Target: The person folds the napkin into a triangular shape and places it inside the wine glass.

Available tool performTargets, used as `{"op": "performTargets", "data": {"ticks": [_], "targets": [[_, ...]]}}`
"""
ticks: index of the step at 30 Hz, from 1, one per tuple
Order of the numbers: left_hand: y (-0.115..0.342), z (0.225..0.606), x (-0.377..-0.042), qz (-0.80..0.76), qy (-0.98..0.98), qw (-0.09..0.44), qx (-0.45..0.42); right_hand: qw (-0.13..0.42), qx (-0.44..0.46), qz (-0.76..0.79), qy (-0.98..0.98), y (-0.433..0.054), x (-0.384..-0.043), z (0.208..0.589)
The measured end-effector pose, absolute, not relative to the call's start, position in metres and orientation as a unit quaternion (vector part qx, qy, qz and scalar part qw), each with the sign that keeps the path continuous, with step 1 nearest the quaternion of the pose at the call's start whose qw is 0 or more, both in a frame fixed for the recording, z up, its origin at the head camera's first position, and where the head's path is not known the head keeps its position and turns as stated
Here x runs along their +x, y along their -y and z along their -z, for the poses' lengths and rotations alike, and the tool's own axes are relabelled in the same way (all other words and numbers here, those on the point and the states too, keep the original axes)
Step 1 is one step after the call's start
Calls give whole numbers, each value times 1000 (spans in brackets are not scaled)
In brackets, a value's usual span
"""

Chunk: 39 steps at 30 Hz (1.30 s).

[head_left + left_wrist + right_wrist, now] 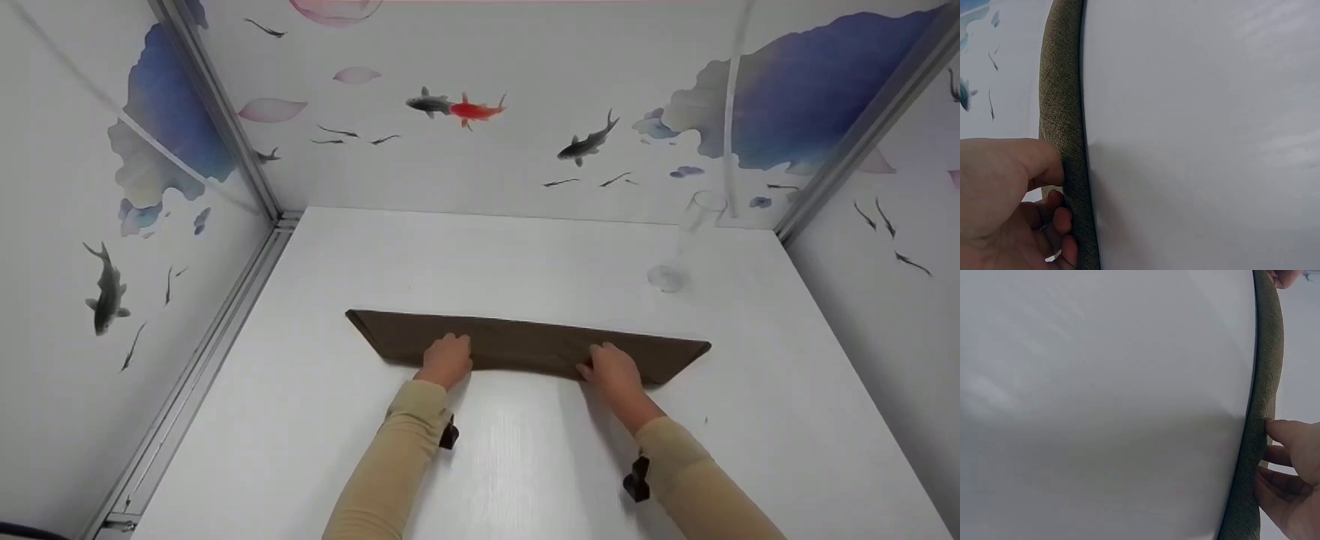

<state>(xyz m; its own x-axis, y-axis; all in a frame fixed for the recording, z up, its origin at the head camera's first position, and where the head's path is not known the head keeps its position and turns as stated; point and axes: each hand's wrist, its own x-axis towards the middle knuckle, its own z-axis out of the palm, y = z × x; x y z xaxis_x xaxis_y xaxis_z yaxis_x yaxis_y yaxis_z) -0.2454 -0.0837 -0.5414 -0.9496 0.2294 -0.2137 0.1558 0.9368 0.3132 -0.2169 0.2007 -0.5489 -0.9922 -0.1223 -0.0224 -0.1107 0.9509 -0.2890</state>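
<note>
A long strip of folded brown cloth point(525, 345) lies across the white table, its two ends slanting in toward the near side. My left hand point(448, 360) pinches the near edge left of the middle. To the right of the middle, my right hand point(615, 373) grips the same edge. In the left wrist view the cloth point(1061, 84) shows a coarse weave and a thick rounded fold, with the thumb and curled fingers of the left hand point(1010, 197) against it. The right wrist view has the right hand's point(1294, 472) thumb and fingertips on the fold point(1269, 343).
A clear stemmed glass point(665, 278) stands behind the cloth at the right. White panels printed with fish and blue leaves wall the table at the back and both sides, with metal rails point(255, 172) at the corners. Small black devices point(637, 480) sit at both cuffs.
</note>
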Motion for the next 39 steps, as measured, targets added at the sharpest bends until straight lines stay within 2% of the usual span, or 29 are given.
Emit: {"op": "performTargets", "data": {"ticks": [12, 19, 30, 35, 39], "targets": [[89, 537, -235, -159, -965, 158, 139, 60, -73, 111, -989, -207, -206, 544], [91, 538, -231, -140, -965, 158, 156, 82, -99, 103, -986, -210, -199, 538], [92, 536, -224, -157, -962, 170, 144, 74, -130, 60, -987, -209, -197, 543], [93, 538, -222, -170, -960, 181, 132, 48, -144, 26, -988, -206, -198, 545], [92, 541, -223, -147, -965, 164, 142, 19, -161, 0, -987, -205, -198, 545]]}}
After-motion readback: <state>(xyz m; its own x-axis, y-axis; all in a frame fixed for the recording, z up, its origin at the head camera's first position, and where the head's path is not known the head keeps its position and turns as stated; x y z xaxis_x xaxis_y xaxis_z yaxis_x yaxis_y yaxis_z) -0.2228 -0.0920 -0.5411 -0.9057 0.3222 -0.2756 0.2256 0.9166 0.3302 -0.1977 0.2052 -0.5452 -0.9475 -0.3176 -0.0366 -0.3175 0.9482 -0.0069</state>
